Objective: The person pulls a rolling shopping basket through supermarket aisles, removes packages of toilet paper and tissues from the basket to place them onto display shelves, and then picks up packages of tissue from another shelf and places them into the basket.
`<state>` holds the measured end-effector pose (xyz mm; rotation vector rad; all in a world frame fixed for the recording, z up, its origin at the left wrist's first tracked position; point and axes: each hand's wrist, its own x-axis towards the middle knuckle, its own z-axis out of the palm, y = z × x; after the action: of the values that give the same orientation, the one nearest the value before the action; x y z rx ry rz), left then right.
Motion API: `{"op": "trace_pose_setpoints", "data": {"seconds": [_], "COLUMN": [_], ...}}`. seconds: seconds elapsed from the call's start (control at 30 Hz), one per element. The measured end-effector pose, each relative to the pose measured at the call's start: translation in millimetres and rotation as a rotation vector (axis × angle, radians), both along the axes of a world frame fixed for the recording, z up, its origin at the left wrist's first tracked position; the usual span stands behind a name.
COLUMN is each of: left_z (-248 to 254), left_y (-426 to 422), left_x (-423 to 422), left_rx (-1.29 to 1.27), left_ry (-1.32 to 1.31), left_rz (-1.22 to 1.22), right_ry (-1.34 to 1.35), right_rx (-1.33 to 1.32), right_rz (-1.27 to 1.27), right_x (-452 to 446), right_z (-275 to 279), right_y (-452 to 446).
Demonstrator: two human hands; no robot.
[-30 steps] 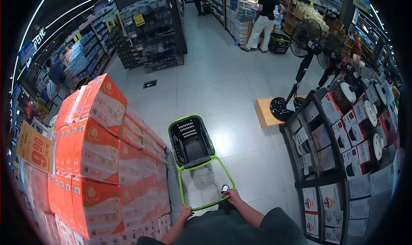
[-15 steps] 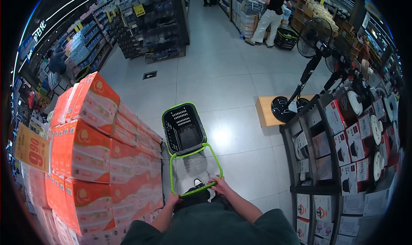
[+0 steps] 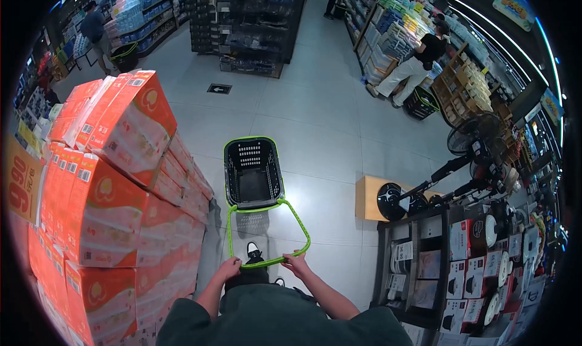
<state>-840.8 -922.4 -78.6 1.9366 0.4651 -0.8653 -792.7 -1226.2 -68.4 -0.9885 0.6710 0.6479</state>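
A black shopping basket (image 3: 253, 185) with a green rim stands on the floor ahead of me, nothing visible inside it. Its long green handle (image 3: 298, 220) is folded back toward my body. My left hand (image 3: 229, 268) is closed around the handle's near left corner. Farther right along the same bar, my right hand (image 3: 295, 265) grips it with fingers curled. My shoe (image 3: 254, 253) shows between the handle's sides, just behind the basket.
Stacked orange tissue packs (image 3: 112, 218) rise close on my left. A dark shelf (image 3: 412, 267) with boxed pots stands right, beside standing fans on a wooden platform (image 3: 368, 198). A person in white trousers (image 3: 409, 73) bends by another basket (image 3: 421, 103); another person (image 3: 94, 30) stands far left.
My view has shifted, and I am nearer the tissue stack and shelf. My left hand has come up more fully into view on the handle. Both hands keep hold of it.
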Motion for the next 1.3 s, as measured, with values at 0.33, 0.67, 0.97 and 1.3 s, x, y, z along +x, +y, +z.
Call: {"op": "trace_pose_setpoints", "data": {"seconds": [0.33, 0.67, 0.97, 1.3], "left_z": [9, 30, 37, 56], "left_y": [7, -8, -17, -29], "left_x": [103, 191, 308, 458], "left_rx": [0.013, -0.174, -0.108, 0.102], "left_ry": [-0.152, -0.125, -0.182, -0.092], "left_rz": [-0.324, -0.473, -0.387, -0.325], "right_ry": [-0.015, -0.03, -0.102, -0.153], "right_rx": [-0.084, -0.284, -0.249, -0.225], "right_rz": [0.117, 0.303, 0.413, 0.686], "right_x": [125, 240, 416, 619], "right_z": [25, 46, 38, 30], "right_y": [-14, -28, -11, 25]}}
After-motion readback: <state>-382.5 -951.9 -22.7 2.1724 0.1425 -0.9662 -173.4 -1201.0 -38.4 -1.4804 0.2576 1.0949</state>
